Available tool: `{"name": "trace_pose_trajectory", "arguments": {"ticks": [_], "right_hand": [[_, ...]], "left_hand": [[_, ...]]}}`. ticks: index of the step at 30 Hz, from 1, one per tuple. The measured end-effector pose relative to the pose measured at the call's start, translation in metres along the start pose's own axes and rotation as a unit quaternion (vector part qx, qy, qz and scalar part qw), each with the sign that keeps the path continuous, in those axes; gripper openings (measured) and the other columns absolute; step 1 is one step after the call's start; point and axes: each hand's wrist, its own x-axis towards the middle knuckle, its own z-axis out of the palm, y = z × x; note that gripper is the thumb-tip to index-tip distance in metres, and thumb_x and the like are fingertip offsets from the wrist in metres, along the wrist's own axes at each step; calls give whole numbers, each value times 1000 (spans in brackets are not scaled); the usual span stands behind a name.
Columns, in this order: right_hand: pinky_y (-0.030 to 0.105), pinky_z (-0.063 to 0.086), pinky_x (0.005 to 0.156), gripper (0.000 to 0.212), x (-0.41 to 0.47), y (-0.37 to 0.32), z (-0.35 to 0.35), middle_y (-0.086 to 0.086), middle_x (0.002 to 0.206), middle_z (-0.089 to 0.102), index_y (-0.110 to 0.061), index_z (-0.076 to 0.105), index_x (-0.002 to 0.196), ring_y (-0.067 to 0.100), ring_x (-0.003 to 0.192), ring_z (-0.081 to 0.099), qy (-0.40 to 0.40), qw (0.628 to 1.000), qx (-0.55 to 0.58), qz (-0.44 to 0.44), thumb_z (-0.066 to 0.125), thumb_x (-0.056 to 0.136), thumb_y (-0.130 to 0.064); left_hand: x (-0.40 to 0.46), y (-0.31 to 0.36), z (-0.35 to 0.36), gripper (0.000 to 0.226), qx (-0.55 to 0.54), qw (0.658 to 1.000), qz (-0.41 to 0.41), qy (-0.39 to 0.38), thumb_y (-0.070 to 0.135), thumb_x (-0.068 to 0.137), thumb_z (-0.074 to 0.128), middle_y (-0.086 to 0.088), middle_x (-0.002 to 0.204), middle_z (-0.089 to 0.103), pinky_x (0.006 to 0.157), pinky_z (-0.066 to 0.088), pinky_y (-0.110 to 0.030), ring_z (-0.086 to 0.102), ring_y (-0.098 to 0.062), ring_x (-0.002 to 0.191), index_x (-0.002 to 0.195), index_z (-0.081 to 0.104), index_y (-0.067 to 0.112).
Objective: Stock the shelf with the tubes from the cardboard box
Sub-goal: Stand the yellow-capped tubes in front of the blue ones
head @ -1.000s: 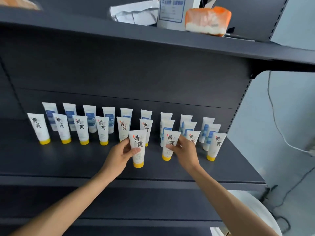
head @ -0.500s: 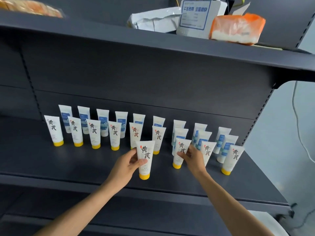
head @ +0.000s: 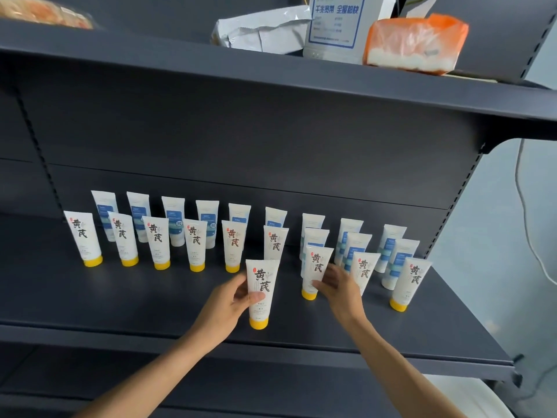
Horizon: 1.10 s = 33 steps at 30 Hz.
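A dark grey metal shelf (head: 120, 303) carries two ranks of white tubes standing cap-down: a back row with blue labels (head: 174, 220) against the rear panel, and a front row with black brush lettering and yellow caps (head: 82, 236). On the board above sit a crumpled white bag (head: 262, 30), a white carton with blue print (head: 334, 22) and an orange plastic packet (head: 413, 43). The left hand (head: 224, 309) grips one yellow-capped tube (head: 261, 292) forward of the rows, thumb across its front, cap at the shelf surface. The right hand (head: 340, 286) curls its fingers against a neighbouring tube (head: 313, 271) standing in the front row.
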Motion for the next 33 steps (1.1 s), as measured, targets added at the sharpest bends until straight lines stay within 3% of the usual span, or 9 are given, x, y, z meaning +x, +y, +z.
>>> {"name": "trace_pose_trajectory", "arguments": {"ticks": [2, 5, 8, 11, 13, 21, 26, 33], "right_hand": [[29, 53, 85, 49, -13, -3, -2, 0, 105, 68, -12, 47, 126, 14, 98, 65, 55, 998, 15, 8, 74, 86, -12], [16, 44, 70, 33, -42, -17, -4, -2, 95, 67, -20, 52, 113, 7, 90, 63, 116, 993, 19, -16, 73, 87, -23], [16, 50, 74, 17, -63, -37, -3, -6, 91, 72, -23, 64, 102, 1, 86, 67, 47, 995, 60, -64, 73, 87, -28], [21, 54, 82, 19, -73, -52, 6, -5, 98, 74, -22, 69, 105, 8, 94, 69, -76, 989, 76, -99, 74, 87, -21], [22, 55, 84, 19, -75, -59, 14, -6, 100, 75, -20, 70, 105, 10, 95, 69, -113, 985, 65, -114, 73, 87, -16], [16, 53, 76, 17, -55, -68, 36, -7, 92, 76, -12, 69, 98, 5, 88, 70, -79, 989, 44, -119, 70, 86, 0], [14, 53, 73, 15, -37, -76, 48, -8, 89, 75, -13, 67, 94, 1, 85, 69, -39, 992, 43, -116, 69, 86, -1], [14, 53, 75, 16, -13, -70, 62, -11, 93, 74, -18, 67, 95, -2, 87, 68, -6, 994, -3, -111, 69, 88, -4]], "left_hand": [[2, -1, 2, 27, 3, 1000, -6, 2, 20, 91, 69, 27, 115, 69, 93, 54, -25, 65, 0, 111, 114, 63, 34], [4, -1, 7, 25, 4, 1000, -7, 1, 20, 91, 69, 27, 112, 70, 91, 54, -24, 66, 1, 109, 111, 64, 34], [5, 0, 13, 21, 8, 1000, -6, -3, 17, 90, 71, 26, 107, 72, 87, 55, -20, 68, 1, 103, 106, 68, 29], [8, 3, 19, 22, 9, 1000, -5, -10, 15, 88, 74, 23, 104, 74, 86, 55, -19, 70, -1, 101, 105, 69, 28], [9, 4, 23, 31, -8, 1000, -2, -17, 12, 87, 74, 18, 107, 75, 87, 55, -20, 70, -3, 102, 113, 67, 26], [16, -2, 18, 44, -17, 1000, 7, -1, 14, 83, 78, 18, 111, 74, 86, 54, -15, 69, 0, 104, 123, 62, 25], [34, -9, 11, 41, 18, 1000, 1, -12, 10, 81, 80, 12, 106, 76, 88, 57, -23, 71, -3, 100, 119, 68, 18], [69, -23, 9, 37, 78, 997, -10, -11, 12, 84, 78, 10, 102, 76, 90, 58, -33, 71, -2, 94, 118, 68, 22]]}}
